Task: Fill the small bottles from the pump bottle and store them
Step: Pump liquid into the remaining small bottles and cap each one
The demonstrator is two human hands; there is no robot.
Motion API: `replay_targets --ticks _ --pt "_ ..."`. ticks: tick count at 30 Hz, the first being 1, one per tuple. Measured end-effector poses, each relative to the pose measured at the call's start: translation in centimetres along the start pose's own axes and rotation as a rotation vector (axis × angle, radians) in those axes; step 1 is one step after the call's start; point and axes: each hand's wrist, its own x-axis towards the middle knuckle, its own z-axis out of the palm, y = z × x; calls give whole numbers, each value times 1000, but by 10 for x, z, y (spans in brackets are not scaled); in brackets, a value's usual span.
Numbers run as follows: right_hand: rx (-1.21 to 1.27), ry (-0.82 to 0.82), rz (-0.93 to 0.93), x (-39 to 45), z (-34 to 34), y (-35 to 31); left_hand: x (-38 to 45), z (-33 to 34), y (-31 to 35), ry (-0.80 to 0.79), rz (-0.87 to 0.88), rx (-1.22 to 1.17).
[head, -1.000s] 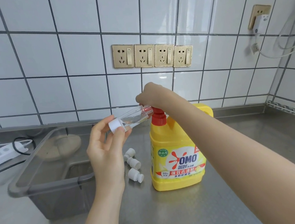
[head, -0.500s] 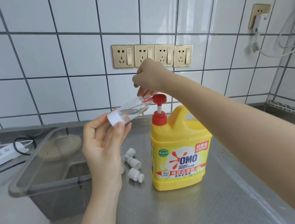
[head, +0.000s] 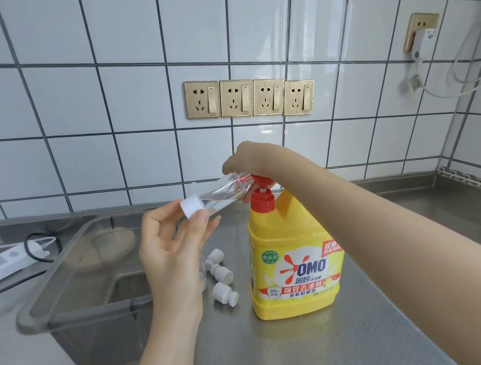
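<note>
Bin [head: 78, 307], one: grey plastic, stiff, at 9 o'clock on the surface [head: 306, 351].
Pump bottle [head: 294, 265], one: yellow, likely heavy; centre. Right hand [head: 249, 161] presses its red pump head.
Small bottle [head: 220, 193], one: clear, light, probably slick; left hand [head: 175, 246] pinches its white end, mouth tilted to the spout.
Caps [head: 221, 274], three: white, loose, between bin and pump bottle.

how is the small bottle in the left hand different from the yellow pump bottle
The small bottle is clear and slim; the yellow pump bottle is opaque and far bulkier. The small bottle is held tilted in the air by the left hand, its mouth at the red spout; the pump bottle stands upright on the steel counter with the right hand on its pump. The small bottle is plain; the pump bottle carries a printed label.
</note>
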Motion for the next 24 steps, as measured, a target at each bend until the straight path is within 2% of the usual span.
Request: replay_targets --ticks 3,11,18,24 --pt "-91 42 3 1 6 1 -1 -1 -4 27 -13 6" --pt "-35 118 39 5 9 4 0 -2 -3 22 -4 26" --pt "10 211 -103 3 -7 -7 1 1 4 0 14 -16" --pt "26 219 -129 7 -15 -9 -2 4 6 30 11 -22"
